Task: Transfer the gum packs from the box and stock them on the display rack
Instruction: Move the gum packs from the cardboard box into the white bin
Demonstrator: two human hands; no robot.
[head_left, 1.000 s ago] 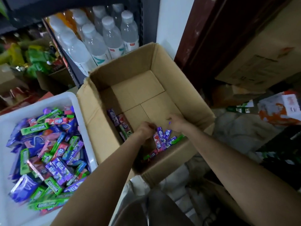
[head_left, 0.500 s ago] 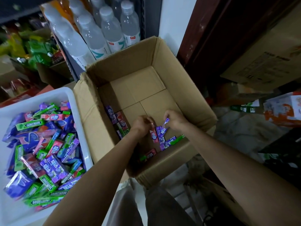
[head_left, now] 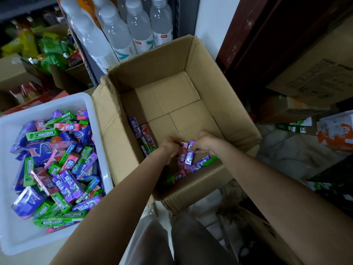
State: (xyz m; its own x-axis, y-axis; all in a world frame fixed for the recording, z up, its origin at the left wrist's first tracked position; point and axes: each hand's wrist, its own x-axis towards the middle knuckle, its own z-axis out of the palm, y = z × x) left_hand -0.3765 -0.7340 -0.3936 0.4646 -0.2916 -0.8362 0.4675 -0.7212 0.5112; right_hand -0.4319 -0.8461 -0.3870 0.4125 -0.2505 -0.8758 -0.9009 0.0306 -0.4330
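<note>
Reaching into the cardboard box (head_left: pixel 219 88), both hands meet low at its near side. Right hand (head_left: pixel 205 141) pinches one purple gum pack (head_left: pixel 189 154) by its top end, pack hanging below the fingers; left hand (head_left: pixel 170 148) curls round a pink pack (head_left: pixel 181 156) touching it. About five loose packs (head_left: pixel 144 135) lie along the box's left wall, roughly four more by the near wall. White bin (head_left: pixel 11 236) left holds dozens, uncountable
</note>
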